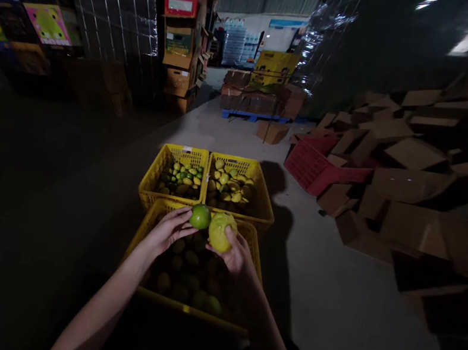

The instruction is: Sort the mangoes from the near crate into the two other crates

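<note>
Left hand (170,229): fingers curled lightly round one side of a green fruit (200,217), its face left exposed, perhaps for a look at the skin.
Right hand (238,251): closed round a larger yellow fruit (221,232), thumb on top, seemingly for a firmer grip.
Near crate (187,310): fruit inside, below both hands.
Far left crate (150,175): mostly greener small fruit.
Far right crate (265,205): mostly yellow fruit, apparently kept apart by colour.
</note>
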Tool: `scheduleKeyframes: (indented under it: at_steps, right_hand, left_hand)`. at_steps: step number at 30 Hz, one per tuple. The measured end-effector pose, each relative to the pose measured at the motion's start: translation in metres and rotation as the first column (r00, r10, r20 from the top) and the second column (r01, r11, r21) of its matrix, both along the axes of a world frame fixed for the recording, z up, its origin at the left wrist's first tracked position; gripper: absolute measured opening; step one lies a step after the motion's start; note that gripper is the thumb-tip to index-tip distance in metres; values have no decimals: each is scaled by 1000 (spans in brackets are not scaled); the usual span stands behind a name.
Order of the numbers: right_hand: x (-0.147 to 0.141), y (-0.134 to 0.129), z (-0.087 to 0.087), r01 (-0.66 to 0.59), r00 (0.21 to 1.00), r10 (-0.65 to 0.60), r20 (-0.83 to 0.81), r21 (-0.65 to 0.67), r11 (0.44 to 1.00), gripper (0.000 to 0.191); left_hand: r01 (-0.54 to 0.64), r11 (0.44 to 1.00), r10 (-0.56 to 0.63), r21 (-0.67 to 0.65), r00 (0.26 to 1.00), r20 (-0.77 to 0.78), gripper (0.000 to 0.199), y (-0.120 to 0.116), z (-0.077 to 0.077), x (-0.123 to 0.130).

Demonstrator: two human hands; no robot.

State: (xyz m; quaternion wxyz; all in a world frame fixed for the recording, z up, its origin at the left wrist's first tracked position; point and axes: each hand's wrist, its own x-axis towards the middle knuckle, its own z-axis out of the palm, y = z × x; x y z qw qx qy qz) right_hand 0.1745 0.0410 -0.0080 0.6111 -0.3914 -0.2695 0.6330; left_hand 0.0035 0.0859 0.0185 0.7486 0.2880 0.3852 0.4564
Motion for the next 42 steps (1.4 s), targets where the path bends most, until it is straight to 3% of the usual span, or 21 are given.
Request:
scheduleKeyframes:
  at_steps: [6,9,11,14,17,19,23,25,27,30,32,35,38,40,42]
  right_hand:
    - [-1,3,-1,-76,995,67,-76,-114,991,48]
    - [-2,5,-3,-117,992,111,-59,-120,986,50]
    - [-4,5,-2,-86,996,88,17,-96,992,49]
    - [-5,2,2,28,959,-41,281,51,998,49]
    - [-3,0,8,88,804,-233,547,278,956,49]
    - [-1,-2,11,59,728,-294,619,370,927,50]
    - [2,-4,13,8,693,-335,639,457,889,49]
    - [1,-4,12,25,708,-337,620,456,890,49]
    - [-2,-4,11,83,765,-317,560,402,912,47]
    - [-7,-2,8,165,927,-216,307,183,969,44]
    - [-10,0,7,99,991,-101,90,21,995,45]
    - [-10,2,8,-87,990,72,-124,-126,988,46]
    - [-2,4,8,-119,972,67,-224,-229,966,41]
    - [6,6,7,-77,968,7,-250,-271,960,36]
    - [16,8,4,-30,962,-50,-268,-288,957,31]
  left_hand:
    - [29,999,-30,-32,999,-42,12,-3,1,3]
    - [133,989,-125,63,985,-117,24,-6,-5,7]
    - [148,974,-111,173,972,-208,38,-6,-11,8]
    - [99,921,36,377,942,-333,52,-4,-15,6]
    - [141,823,102,550,916,-387,58,-1,-13,1]
    - [198,767,86,610,911,-404,57,0,-10,-2]
    - [250,723,35,644,918,-396,57,-2,-6,-3]
    - [241,737,26,632,924,-382,57,-4,-5,-3]
    - [212,807,-10,552,938,-346,56,-6,-4,-1]
    - [216,925,-142,313,960,-242,53,-9,-4,2]
    - [228,957,-194,177,963,-188,47,-9,-5,4]
    - [223,974,-218,25,966,-143,40,-6,-8,7]
    - [271,960,-277,-69,953,-121,46,-1,-14,8]
    - [294,956,-290,-17,928,-232,43,-2,-21,9]
    - [429,902,-350,58,802,-484,40,-9,-33,10]
